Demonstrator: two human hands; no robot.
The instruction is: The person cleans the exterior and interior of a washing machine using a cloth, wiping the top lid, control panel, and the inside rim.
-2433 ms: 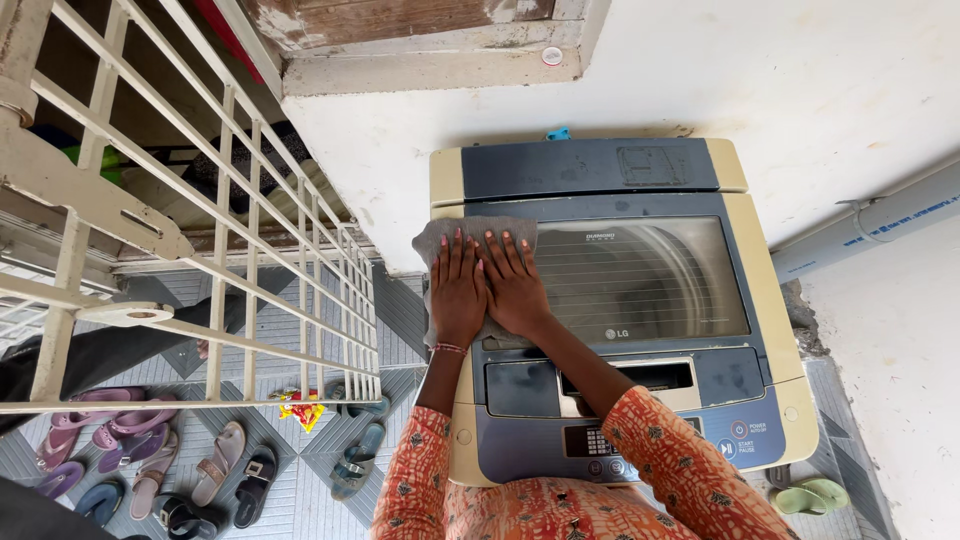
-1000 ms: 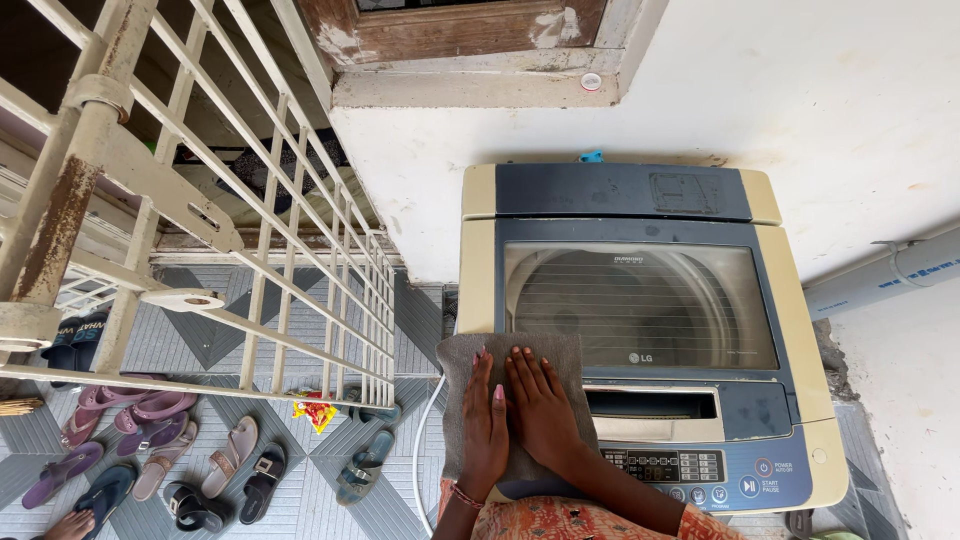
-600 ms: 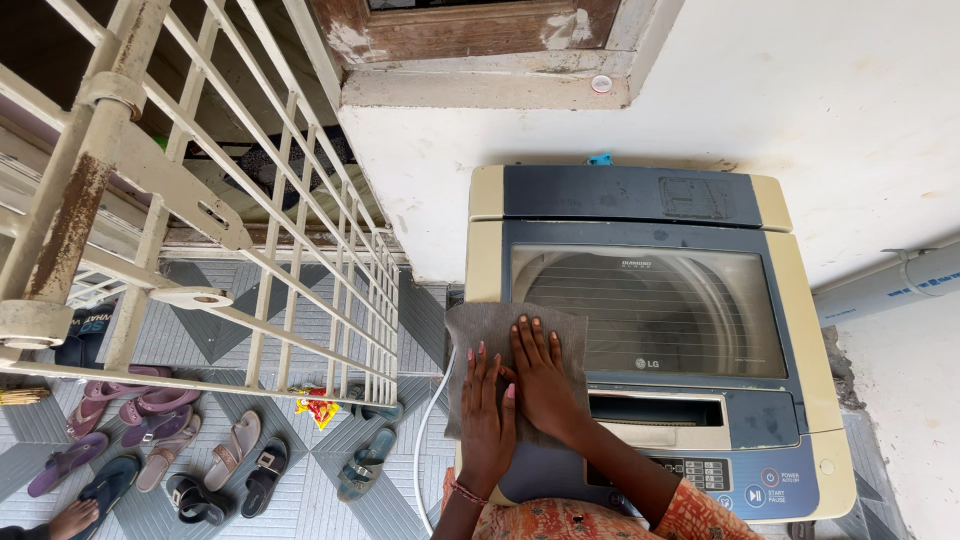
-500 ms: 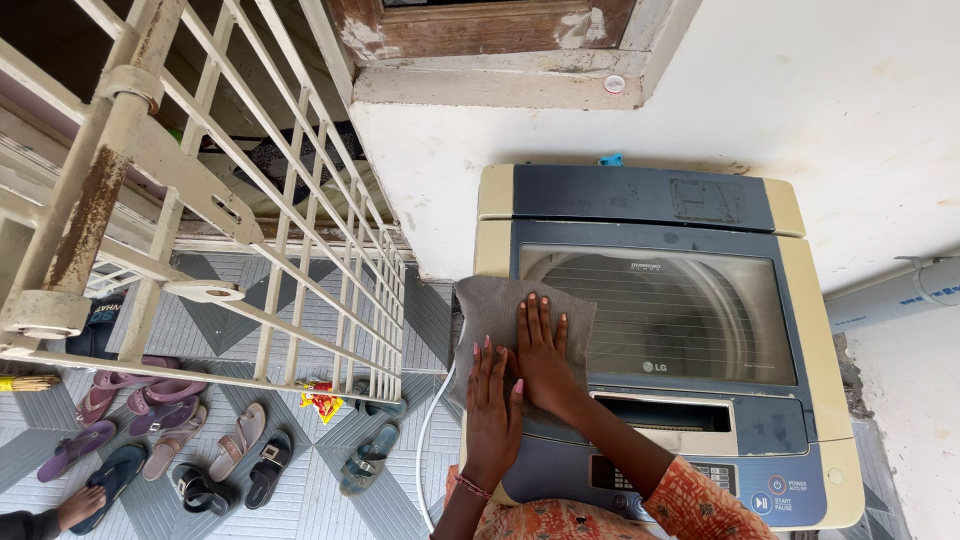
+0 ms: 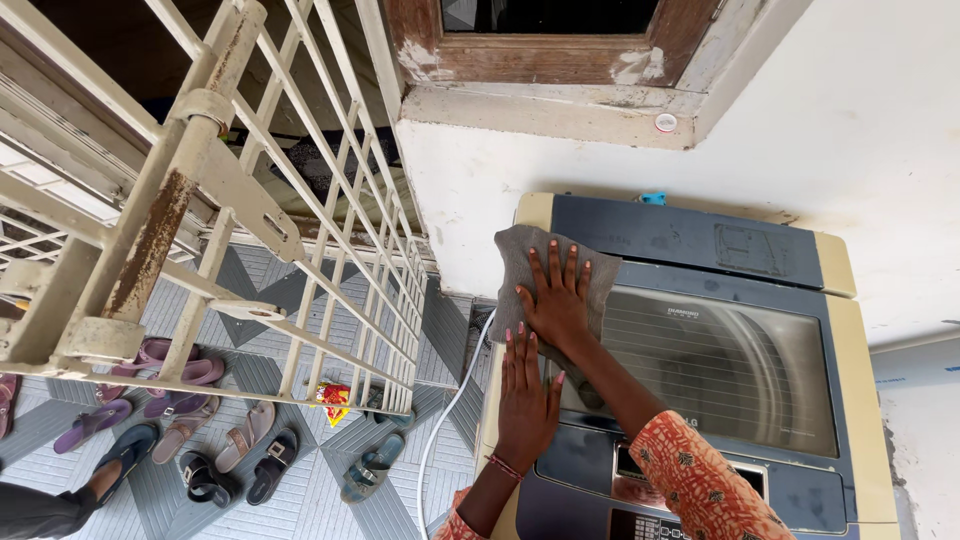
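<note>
The right hand lies flat with its fingers spread on a grey cloth, pressing it against the far left corner of a top-loading washing machine, where the blue lid meets the cream side edge. The left hand rests just nearer the person, palm down, fingers held close together and pointing away; its fingertips meet the cloth's near edge beside the right wrist, though whether they press on cloth or on the lid cannot be told. Much of the cloth is hidden under the right palm and forearm, and a fold of it hangs over the machine's left side. The machine's control panel is cut off at the bottom edge, partly covered by an orange patterned sleeve. Through the tinted lid window the drum shows only dimly. To the left stands a cream metal grille with rust patches; sandals lie scattered on the grey tiled floor beneath it.
</note>
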